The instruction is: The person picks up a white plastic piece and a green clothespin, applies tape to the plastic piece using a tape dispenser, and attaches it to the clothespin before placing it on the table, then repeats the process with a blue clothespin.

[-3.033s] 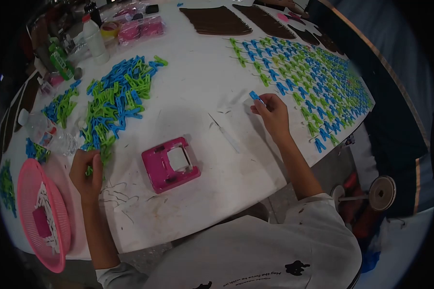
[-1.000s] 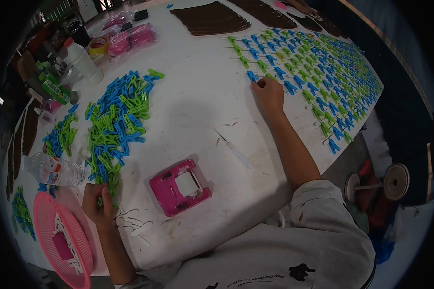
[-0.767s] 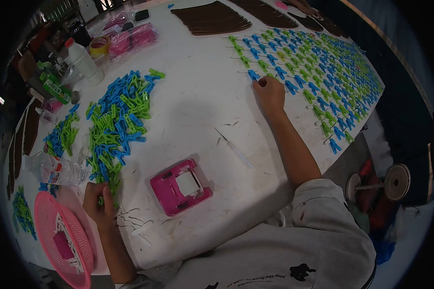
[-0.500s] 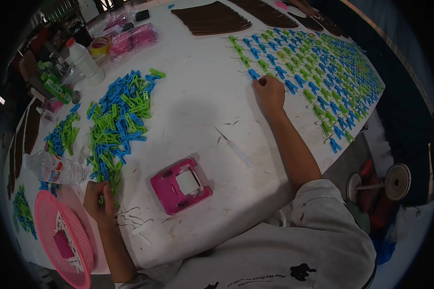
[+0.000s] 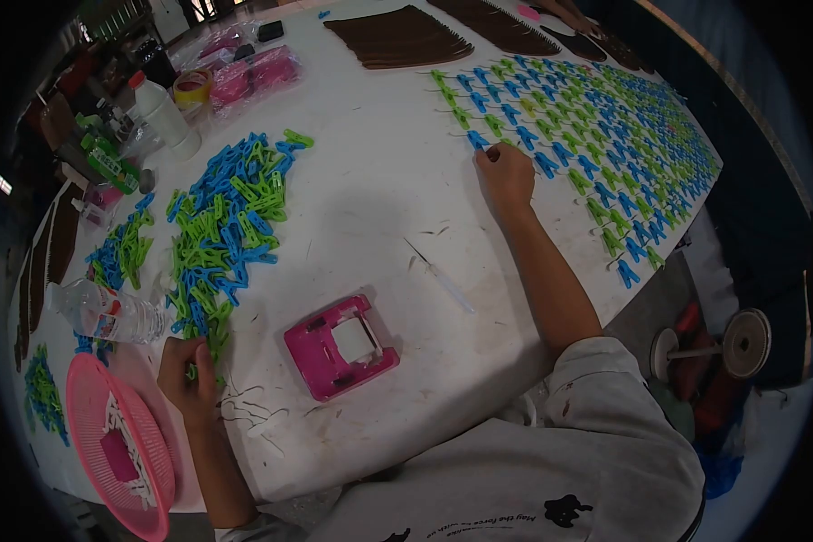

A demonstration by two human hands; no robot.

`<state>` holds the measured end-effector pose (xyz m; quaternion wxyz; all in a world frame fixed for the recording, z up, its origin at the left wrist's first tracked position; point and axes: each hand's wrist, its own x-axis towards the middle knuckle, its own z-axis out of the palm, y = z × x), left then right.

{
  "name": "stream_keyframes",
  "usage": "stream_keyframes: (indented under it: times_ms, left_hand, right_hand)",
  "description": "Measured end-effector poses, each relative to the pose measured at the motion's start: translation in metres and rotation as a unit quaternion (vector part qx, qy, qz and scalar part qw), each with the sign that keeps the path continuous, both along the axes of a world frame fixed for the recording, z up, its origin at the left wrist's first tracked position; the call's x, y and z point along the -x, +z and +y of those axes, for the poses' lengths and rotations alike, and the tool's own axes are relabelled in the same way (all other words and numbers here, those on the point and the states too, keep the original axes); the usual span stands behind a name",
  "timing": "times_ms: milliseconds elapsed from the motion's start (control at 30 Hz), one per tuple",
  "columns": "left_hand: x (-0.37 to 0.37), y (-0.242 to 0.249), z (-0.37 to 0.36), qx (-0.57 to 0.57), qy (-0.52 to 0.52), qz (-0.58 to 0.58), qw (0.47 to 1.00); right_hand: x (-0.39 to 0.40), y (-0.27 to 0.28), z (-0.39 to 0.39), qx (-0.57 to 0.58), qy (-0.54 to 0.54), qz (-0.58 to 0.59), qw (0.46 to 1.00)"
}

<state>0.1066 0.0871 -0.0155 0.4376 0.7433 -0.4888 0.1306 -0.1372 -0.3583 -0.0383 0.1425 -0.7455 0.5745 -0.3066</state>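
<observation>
My left hand [image 5: 188,378] is closed at the near end of a loose pile of blue and green plastic clothespins [image 5: 230,208]. A green clothespin [image 5: 191,371] shows at its curled fingers. On the right, my right hand [image 5: 508,178] rests with thumb and forefinger pinched at a blue clothespin [image 5: 477,140]. That clothespin sits at the near left edge of a wide array of blue and green clothespins [image 5: 596,144], spaced in slanting rows with thin pale pieces sticking out. Just what the pinch covers is hidden.
Between my arms lie a magenta tape dispenser [image 5: 316,361] and a thin pointed tool [image 5: 438,275]. A pink basket [image 5: 81,406] and a clear bottle [image 5: 117,312] stand left. Brown fringed strips [image 5: 397,36] lie at the back. Another person's hand [image 5: 578,14] shows top right.
Both hands keep nearly the same place and pose. The view has shifted very slightly; nothing is visibly picked up or let go.
</observation>
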Motion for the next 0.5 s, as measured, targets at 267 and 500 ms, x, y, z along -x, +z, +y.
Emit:
stream_keyframes:
  times_ms: [267,500]
  left_hand:
    - [0.0007,-0.0004,0.0007,0.0,0.006,0.005,1.0]
    - [0.0015,-0.0001,-0.0002,0.008,0.005,0.006,1.0]
  right_hand:
    - [-0.0001,-0.0021,-0.0022,0.004,-0.005,0.006,1.0]
    - [0.0004,-0.0026,-0.0022,0.012,0.005,0.002,1.0]
